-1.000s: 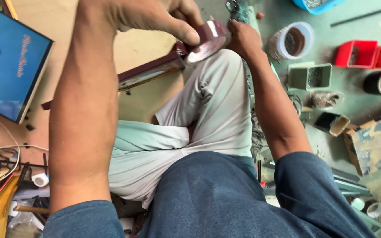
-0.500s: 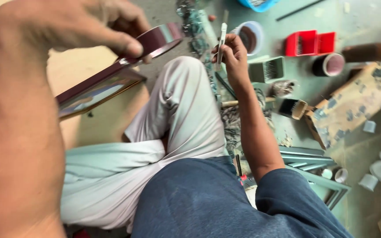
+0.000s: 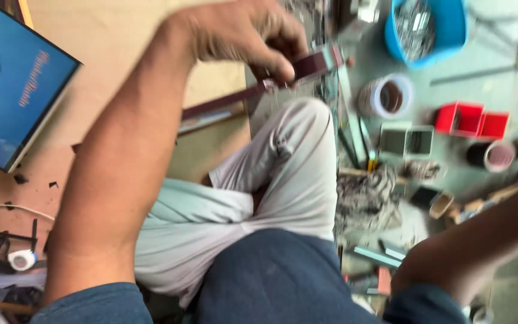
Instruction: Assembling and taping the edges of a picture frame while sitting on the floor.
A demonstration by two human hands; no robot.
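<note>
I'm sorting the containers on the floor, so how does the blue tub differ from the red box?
The blue tub is round with curved walls; the red box is square with straight walls. The tub looks larger than the box. The tub is heaped with greyish pieces, blurred beyond telling; the box looks empty. Both are open-topped and sit on the grey floor.

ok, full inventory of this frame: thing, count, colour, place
framed strip: 1, maroon, held at top centre
blue tub: 1, blue, top right, holds metal bits
tape roll: 1, white, below the tub
red boxes: 2, red, right
square tubes: 2, grey, left of a dark roll
blue panel: 1, blue, left edge
tape measure: 1, white, lower left
left hand: grips the strip
right forearm: lower right, hand out of view
</note>
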